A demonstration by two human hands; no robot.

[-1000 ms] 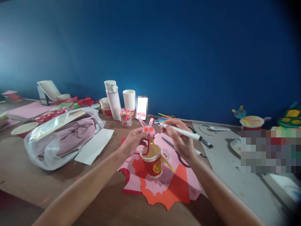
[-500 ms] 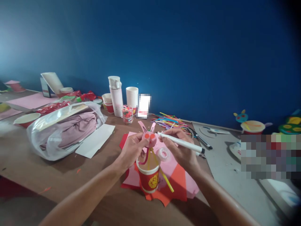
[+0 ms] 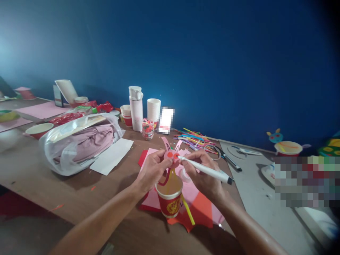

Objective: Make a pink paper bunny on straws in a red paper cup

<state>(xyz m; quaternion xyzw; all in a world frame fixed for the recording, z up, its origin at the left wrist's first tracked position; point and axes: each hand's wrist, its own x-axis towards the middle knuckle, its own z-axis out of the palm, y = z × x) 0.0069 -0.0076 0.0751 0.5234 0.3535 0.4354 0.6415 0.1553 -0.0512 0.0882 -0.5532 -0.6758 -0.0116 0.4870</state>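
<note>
Versus half a second ago, marker [image 3: 212, 171] tip has moved from beside the rabbit face [image 3: 175, 162] to its orange eye; marker's above-right of the cup [image 3: 170, 204], tip pointing left, long axis sloping down rightward; your right hand [image 3: 208, 185] grips it; your left hand [image 3: 153, 169] pinches the face, ears up, above the cup.

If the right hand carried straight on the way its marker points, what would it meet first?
Probably the pink face held by the left hand, around its orange eye nearer the marker. The tip looks at or almost at it; depth is unclear.
</note>
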